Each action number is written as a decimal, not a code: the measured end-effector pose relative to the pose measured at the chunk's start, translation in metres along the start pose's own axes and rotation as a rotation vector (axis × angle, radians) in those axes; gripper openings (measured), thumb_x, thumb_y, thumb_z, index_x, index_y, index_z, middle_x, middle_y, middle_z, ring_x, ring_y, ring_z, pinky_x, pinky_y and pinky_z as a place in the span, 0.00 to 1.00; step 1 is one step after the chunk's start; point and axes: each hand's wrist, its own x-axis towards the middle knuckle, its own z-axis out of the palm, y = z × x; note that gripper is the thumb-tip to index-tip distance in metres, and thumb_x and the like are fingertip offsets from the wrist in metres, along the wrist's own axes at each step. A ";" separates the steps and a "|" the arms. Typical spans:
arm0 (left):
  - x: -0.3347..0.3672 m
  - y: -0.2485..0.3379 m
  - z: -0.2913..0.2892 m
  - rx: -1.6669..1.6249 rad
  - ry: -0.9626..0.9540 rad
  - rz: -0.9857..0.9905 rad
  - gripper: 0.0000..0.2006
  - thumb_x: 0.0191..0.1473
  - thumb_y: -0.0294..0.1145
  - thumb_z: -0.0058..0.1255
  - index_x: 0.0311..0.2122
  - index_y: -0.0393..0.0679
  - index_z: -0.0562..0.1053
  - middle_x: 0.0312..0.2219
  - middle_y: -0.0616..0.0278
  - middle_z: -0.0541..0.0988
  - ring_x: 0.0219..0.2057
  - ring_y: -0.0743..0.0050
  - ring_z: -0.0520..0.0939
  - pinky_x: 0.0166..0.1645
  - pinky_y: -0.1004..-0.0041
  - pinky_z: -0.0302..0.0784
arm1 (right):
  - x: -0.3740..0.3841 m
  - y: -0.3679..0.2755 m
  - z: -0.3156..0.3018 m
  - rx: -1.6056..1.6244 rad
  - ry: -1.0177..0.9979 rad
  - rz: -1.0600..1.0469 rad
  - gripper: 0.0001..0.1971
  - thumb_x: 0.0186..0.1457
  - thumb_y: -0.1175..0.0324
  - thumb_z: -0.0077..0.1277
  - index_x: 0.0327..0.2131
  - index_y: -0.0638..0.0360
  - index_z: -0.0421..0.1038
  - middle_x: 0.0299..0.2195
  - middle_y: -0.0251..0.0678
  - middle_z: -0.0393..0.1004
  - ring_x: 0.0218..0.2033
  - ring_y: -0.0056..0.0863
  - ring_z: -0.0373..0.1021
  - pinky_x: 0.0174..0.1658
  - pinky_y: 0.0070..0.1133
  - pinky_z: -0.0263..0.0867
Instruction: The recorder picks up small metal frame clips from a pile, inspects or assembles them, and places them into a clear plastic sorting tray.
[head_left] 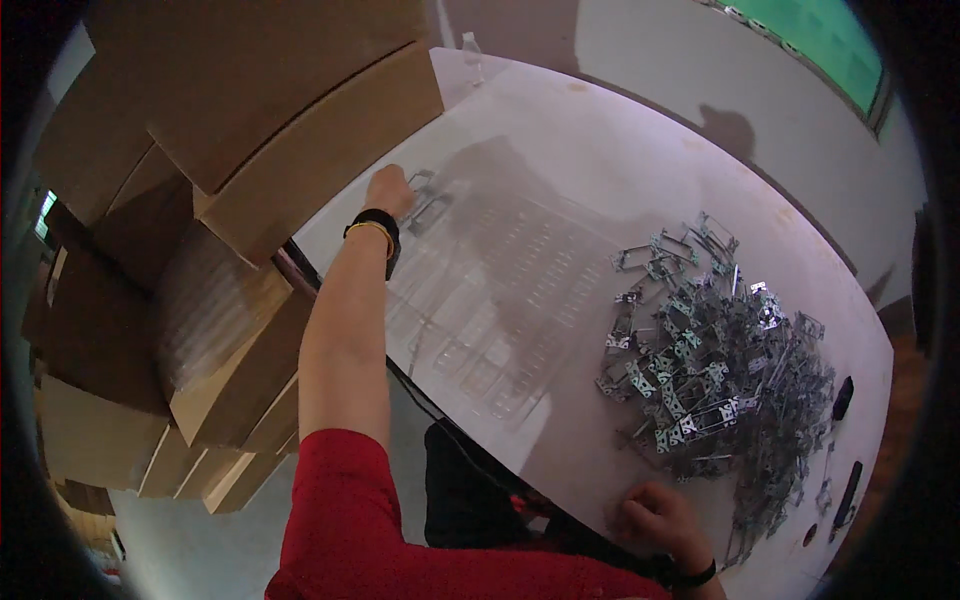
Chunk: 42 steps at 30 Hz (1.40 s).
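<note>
My left hand [391,192] reaches to the far left corner of a clear plastic tray [470,285]. Its fingers are closed at the edge of a thin metal bracket [421,182]; the fingertips are partly hidden. Just beside it, another metal bracket [430,214] lies in the tray. Most of the tray's moulded slots hold nothing I can make out. My right hand [661,517] rests near the table's front edge, fingers curled in, with nothing visible in them. Close to it is a large heap of metal brackets [715,370].
A white table [600,130] carries all this. Stacked cardboard boxes [300,130] crowd its left side, one open box holding clear plastic trays [215,310]. Dark slim objects [848,495] lie at the right edge. A small clear object [472,58] stands at the far corner.
</note>
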 end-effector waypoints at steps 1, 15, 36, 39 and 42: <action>0.001 -0.002 0.001 0.010 -0.010 -0.003 0.14 0.51 0.24 0.53 0.42 0.29 0.78 0.45 0.31 0.80 0.50 0.36 0.80 0.57 0.55 0.76 | 0.003 0.008 -0.002 -0.002 -0.008 0.002 0.06 0.65 0.69 0.55 0.40 0.61 0.74 0.30 0.31 0.78 0.28 0.20 0.75 0.33 0.21 0.73; 0.018 -0.021 0.019 0.054 0.021 0.040 0.13 0.51 0.22 0.52 0.42 0.30 0.79 0.45 0.34 0.80 0.51 0.36 0.81 0.57 0.54 0.76 | 0.001 -0.006 0.002 -0.141 0.043 0.033 0.08 0.64 0.67 0.56 0.38 0.61 0.75 0.29 0.30 0.79 0.29 0.18 0.75 0.34 0.19 0.72; -0.006 0.003 -0.011 -0.102 0.084 0.148 0.19 0.52 0.37 0.57 0.47 0.37 0.79 0.46 0.43 0.82 0.49 0.46 0.83 0.54 0.59 0.77 | 0.002 -0.010 0.001 -0.314 0.025 0.032 0.12 0.63 0.61 0.54 0.39 0.60 0.76 0.30 0.32 0.80 0.31 0.20 0.74 0.33 0.23 0.71; -0.052 0.052 -0.035 -0.280 0.087 0.369 0.16 0.56 0.37 0.55 0.45 0.37 0.79 0.42 0.46 0.84 0.44 0.47 0.84 0.50 0.61 0.79 | 0.000 -0.012 0.004 -0.320 0.048 -0.008 0.12 0.64 0.60 0.53 0.38 0.60 0.77 0.29 0.31 0.78 0.30 0.18 0.73 0.33 0.22 0.70; -0.139 0.123 -0.040 -0.489 0.003 0.564 0.15 0.59 0.37 0.56 0.46 0.37 0.79 0.39 0.49 0.85 0.39 0.56 0.85 0.46 0.64 0.79 | -0.004 -0.016 0.008 -0.247 0.049 -0.016 0.12 0.64 0.61 0.53 0.38 0.60 0.76 0.28 0.29 0.77 0.29 0.17 0.73 0.33 0.22 0.70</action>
